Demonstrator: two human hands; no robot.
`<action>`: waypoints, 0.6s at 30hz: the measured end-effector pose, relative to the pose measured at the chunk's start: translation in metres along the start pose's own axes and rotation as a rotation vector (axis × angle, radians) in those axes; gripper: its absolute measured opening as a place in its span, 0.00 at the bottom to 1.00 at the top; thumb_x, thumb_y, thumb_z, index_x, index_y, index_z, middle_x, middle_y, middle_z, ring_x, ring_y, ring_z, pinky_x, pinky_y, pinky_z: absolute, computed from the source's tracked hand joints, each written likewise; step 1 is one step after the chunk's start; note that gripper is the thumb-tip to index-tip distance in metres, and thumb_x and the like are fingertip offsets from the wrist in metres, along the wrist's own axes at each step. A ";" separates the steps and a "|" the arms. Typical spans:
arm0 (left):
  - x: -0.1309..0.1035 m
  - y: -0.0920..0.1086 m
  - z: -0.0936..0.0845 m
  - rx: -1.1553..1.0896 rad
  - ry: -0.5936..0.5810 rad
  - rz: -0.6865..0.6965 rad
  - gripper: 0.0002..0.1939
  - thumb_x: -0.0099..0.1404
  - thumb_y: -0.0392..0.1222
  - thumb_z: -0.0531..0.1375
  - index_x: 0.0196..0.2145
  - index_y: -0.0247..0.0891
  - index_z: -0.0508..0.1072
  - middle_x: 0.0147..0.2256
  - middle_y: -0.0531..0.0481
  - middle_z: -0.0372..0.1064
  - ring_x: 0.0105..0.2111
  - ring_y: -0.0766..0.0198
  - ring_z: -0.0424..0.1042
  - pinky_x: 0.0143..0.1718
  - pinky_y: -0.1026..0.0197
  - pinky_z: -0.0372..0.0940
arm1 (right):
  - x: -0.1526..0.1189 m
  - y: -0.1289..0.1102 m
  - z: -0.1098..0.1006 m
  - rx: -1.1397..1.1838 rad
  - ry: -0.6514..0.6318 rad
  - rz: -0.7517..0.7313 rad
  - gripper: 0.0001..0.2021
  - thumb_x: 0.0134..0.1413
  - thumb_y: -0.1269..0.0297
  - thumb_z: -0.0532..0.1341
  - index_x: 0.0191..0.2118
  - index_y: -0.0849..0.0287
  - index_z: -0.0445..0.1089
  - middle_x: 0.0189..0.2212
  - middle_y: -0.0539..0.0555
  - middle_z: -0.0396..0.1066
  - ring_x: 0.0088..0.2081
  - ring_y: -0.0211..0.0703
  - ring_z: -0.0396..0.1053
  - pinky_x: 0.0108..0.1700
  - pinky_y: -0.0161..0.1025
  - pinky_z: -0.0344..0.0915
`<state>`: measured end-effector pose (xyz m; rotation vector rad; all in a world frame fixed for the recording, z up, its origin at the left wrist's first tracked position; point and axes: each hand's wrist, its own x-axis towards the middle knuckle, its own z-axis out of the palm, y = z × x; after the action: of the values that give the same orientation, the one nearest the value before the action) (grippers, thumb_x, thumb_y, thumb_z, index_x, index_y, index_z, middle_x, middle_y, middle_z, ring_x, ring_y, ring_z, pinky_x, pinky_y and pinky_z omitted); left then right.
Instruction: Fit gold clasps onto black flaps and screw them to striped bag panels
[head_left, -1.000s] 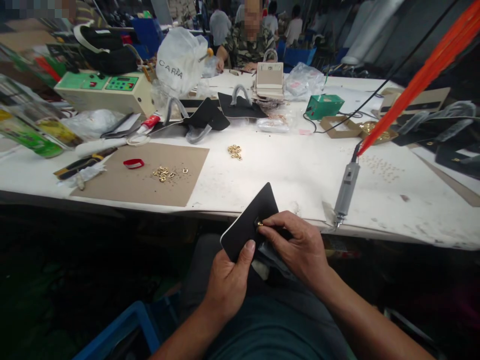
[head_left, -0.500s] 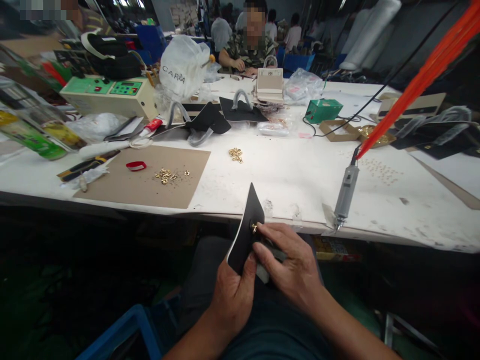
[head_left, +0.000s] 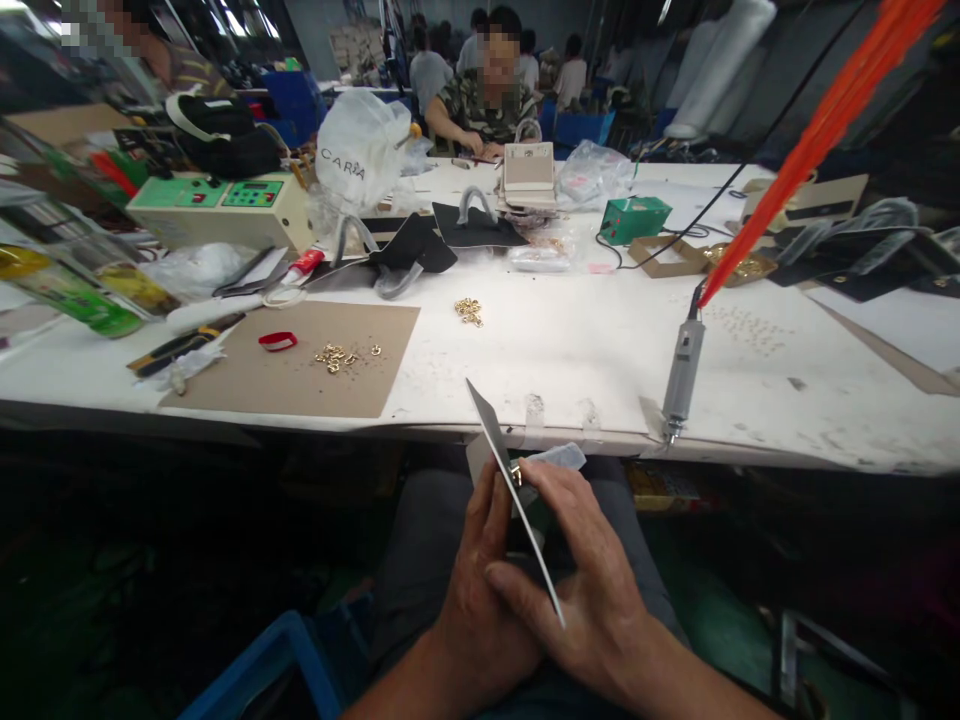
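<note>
Over my lap, just in front of the table edge, a thin black bag panel (head_left: 486,415) with a pale edge is tilted nearly edge-on to me. My left hand (head_left: 476,590) is closed on its left side, with the fingers pressed to that face. On the other face, my right hand (head_left: 592,550) has its fingertips at a small gold metal fitting (head_left: 516,474); its thumb crosses to the left side below. A plastic-wrapped strip (head_left: 562,457) shows behind my right fingers. How the fitting sits on the panel is partly hidden.
Gold fittings (head_left: 469,311) lie on the white table, more on a brown board (head_left: 360,395) beside a red band (head_left: 278,341). A grey electric screwdriver (head_left: 682,375) hangs from an orange cord at right. Black bag pieces (head_left: 420,243) lie behind. A co-worker (head_left: 487,100) sits opposite.
The panel has turned from showing its black face to nearly edge-on, its top leaning left. My left fingers now show along its left side, and my right thumb has come across below.
</note>
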<state>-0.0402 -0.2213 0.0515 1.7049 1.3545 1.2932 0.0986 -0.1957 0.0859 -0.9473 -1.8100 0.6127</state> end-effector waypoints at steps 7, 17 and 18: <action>-0.009 -0.002 -0.024 0.197 0.084 0.210 0.38 0.62 0.31 0.67 0.67 0.47 0.65 0.60 0.41 0.73 0.59 0.46 0.74 0.59 0.46 0.73 | 0.004 0.001 -0.022 0.144 -0.076 -0.074 0.28 0.66 0.77 0.58 0.67 0.47 0.66 0.52 0.58 0.76 0.54 0.52 0.74 0.55 0.52 0.72; 0.035 0.013 -0.056 0.258 0.104 0.259 0.34 0.61 0.37 0.71 0.63 0.44 0.68 0.59 0.41 0.72 0.59 0.48 0.72 0.63 0.41 0.68 | -0.014 0.026 -0.045 0.221 -0.287 -0.025 0.25 0.69 0.70 0.61 0.68 0.46 0.67 0.54 0.57 0.77 0.56 0.51 0.74 0.58 0.50 0.72; 0.038 0.015 -0.057 0.214 0.033 0.294 0.30 0.62 0.35 0.70 0.61 0.45 0.70 0.56 0.43 0.75 0.58 0.49 0.74 0.64 0.40 0.67 | -0.012 0.027 -0.048 0.229 -0.302 -0.034 0.25 0.70 0.70 0.61 0.68 0.46 0.67 0.53 0.56 0.77 0.56 0.51 0.74 0.57 0.50 0.72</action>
<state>-0.0880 -0.1956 0.0966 2.1007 1.3370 1.3785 0.1538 -0.1902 0.0794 -0.6964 -1.9632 0.9605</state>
